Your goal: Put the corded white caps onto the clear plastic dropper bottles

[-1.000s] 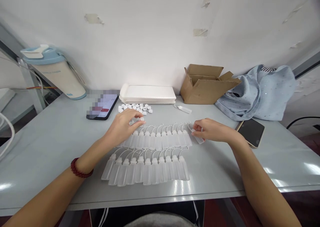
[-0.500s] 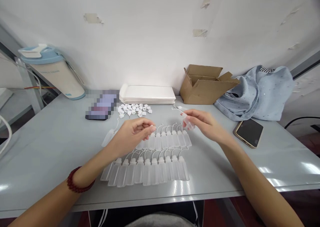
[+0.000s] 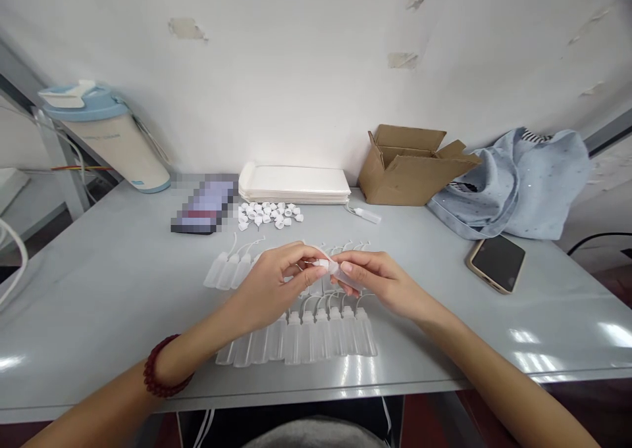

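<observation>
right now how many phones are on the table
2. One phone lies dark screen up at the right side of the table. The other phone, its screen pixelated, lies at the back left, beside the white caps. More could be hidden under the blue cloth.

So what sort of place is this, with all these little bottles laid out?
Probably a small hand-packing or assembly workbench, not a kitchen or office: rows of plastic dropper bottles, a heap of white caps, and an open cardboard box sit on a plain grey table.

Scuffed white wall [image 3: 296, 73] behind pale grey table [image 3: 99, 290]
</observation>
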{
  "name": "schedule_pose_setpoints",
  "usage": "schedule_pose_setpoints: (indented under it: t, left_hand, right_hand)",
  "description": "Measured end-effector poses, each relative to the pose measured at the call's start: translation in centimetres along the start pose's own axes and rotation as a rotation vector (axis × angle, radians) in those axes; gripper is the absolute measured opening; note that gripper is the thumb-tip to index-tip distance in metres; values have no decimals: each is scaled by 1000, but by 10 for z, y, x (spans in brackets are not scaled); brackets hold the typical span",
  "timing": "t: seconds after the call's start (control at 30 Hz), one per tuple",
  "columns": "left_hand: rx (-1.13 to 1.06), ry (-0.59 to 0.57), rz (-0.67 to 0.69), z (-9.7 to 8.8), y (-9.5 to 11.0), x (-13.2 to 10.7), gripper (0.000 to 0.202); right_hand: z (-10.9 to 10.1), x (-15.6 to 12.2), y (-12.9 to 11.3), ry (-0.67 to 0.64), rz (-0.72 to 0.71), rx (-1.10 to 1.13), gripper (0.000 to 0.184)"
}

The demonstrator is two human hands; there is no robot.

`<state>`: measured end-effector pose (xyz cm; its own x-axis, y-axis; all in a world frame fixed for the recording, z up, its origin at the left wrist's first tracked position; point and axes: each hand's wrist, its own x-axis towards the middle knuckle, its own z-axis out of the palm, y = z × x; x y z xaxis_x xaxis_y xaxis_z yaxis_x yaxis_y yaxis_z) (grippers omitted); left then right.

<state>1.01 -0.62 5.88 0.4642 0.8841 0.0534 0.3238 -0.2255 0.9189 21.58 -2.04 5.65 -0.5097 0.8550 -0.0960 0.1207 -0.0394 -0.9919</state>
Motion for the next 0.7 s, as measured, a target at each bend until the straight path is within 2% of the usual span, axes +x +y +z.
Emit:
schedule_pose_setpoints:
  t: [0.23, 0.4, 0.53, 0.7]
  left_hand:
    - [-115, -57, -32, 2, -2, -1, 14]
    - [-133, -109, -80, 0, -1, -1, 16]
    - [-57, -159, -79, -1, -2, -1, 22]
    - [128, -151, -27, 3, -8, -3, 35]
  right_hand:
    - [1, 1, 6, 21, -8, 23, 28]
    - [9, 1, 13, 83, -72, 28, 28]
    - [13, -1, 16, 139, -142, -170, 22]
    - [16, -3, 16, 152, -238, -426, 23]
